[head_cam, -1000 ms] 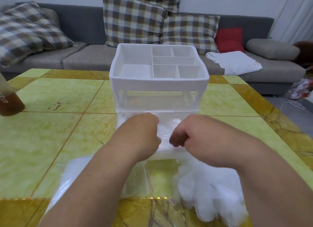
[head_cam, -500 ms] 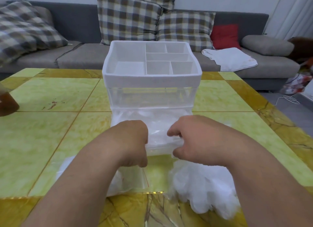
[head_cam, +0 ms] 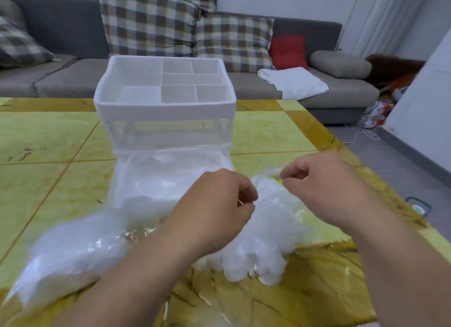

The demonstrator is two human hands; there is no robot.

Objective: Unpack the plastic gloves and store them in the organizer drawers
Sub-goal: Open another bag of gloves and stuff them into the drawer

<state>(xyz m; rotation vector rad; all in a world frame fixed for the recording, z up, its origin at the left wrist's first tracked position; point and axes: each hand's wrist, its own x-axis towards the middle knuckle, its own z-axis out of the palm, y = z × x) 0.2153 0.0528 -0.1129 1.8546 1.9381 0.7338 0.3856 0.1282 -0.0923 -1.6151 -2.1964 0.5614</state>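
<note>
A person's left hand (head_cam: pixel 217 204) and right hand (head_cam: pixel 324 190) hover close together over a yellow-green tiled table (head_cam: pixel 36 180). Both sets of fingers are curled. The left fingers (head_cam: pixel 244 192) and thumb pinch a thin film of the plastic gloves (head_cam: pixel 266 241), and the right fingers (head_cam: pixel 292 174) pinch the same film at its upper edge, though motion blur softens the detail. The gloves are a crumpled, milky, translucent heap lying between the two sets of fingers and spilling below them toward the viewer, its rounded glove tips resting on the table.

Just beyond the left fingers, a clear drawer (head_cam: pixel 151 180) stands pulled out, with more cloudy plastic inside. It belongs to a boxy white organizer (head_cam: pixel 166 116) with see-through drawer fronts and a top tray split into rectangular compartments. To the left of the fingers, under the forearm, lies a glossy, wrinkled clear bag (head_cam: pixel 68 253). Far beyond the fingers sits a grey sofa (head_cam: pixel 73 82) with checked cushions (head_cam: pixel 151 21).
</note>
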